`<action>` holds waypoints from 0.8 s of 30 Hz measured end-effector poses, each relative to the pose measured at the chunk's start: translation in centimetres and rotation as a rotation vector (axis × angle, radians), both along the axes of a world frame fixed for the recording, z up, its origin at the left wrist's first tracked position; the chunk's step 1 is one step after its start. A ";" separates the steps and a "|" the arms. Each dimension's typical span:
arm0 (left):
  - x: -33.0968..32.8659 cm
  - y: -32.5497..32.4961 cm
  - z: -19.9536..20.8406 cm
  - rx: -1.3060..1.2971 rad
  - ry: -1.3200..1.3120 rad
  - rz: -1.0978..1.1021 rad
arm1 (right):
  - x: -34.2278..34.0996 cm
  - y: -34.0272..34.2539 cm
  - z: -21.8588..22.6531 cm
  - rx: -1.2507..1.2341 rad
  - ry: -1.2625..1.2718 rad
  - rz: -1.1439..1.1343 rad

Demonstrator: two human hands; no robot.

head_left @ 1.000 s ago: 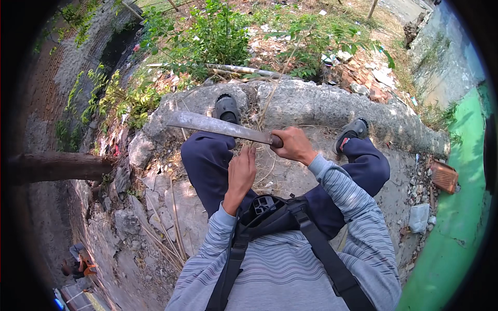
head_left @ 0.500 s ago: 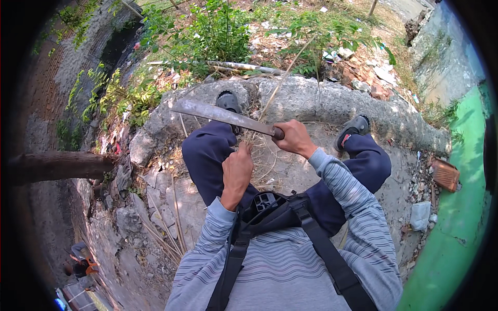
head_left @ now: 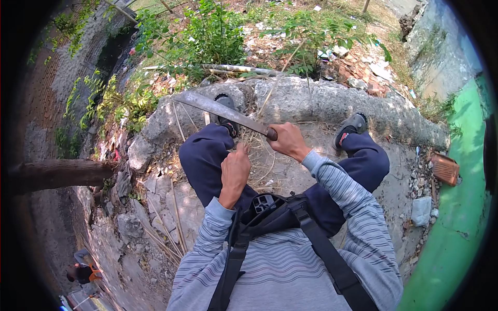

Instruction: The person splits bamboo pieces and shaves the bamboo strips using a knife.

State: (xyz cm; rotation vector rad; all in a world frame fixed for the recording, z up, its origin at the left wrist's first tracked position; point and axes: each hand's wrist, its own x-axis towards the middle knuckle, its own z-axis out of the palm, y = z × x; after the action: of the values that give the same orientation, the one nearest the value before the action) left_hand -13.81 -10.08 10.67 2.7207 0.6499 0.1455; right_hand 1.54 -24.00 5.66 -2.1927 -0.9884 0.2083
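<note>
In my right hand (head_left: 287, 140) is the dark handle of a machete (head_left: 223, 111), fingers wrapped round it. The long, worn blade points left and slightly away from me, over my left shoe and shin. My left hand (head_left: 236, 170) is closed just below the blade, nearer to my body. A thin pale stick (head_left: 280, 75) slants up and right from behind the blade, in line with my left fingertips, which appear to pinch its near end. Whether the blade touches the stick is hard to tell. Thin strips (head_left: 267, 166) lie on the ground between my legs.
A rough concrete kerb (head_left: 295, 101) runs past my feet, with leafy plants (head_left: 215, 41) and litter beyond. Long dry stalks (head_left: 174, 223) lie at my left. A log (head_left: 62, 175) juts in there. At right stand an orange-brown box (head_left: 445, 169) and a green wall (head_left: 441, 228).
The blade has tilted slightly, its handle end a little nearer to me. The stick's far end has shifted slightly left and down. Both hands keep their grips.
</note>
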 end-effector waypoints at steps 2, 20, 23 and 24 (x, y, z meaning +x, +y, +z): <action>-0.3 -0.5 -0.4 -0.035 -0.006 0.018 | -0.4 0.3 0.3 0.019 0.078 0.038; -3.5 2.2 0.5 0.017 0.057 0.018 | 5.6 -1.4 -1.5 -0.059 0.130 -0.190; -1.9 1.5 0.2 -0.027 0.047 -0.010 | 1.3 -0.3 0.6 0.012 0.066 -0.031; -1.2 1.3 0.8 -0.062 0.031 -0.020 | 0.9 -0.4 0.4 0.011 0.066 -0.033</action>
State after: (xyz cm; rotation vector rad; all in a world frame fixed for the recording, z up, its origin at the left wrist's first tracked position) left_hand -15.04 -8.81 11.46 2.6744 0.6249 0.0770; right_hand 2.47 -24.37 6.02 -2.1764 -0.9143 0.2570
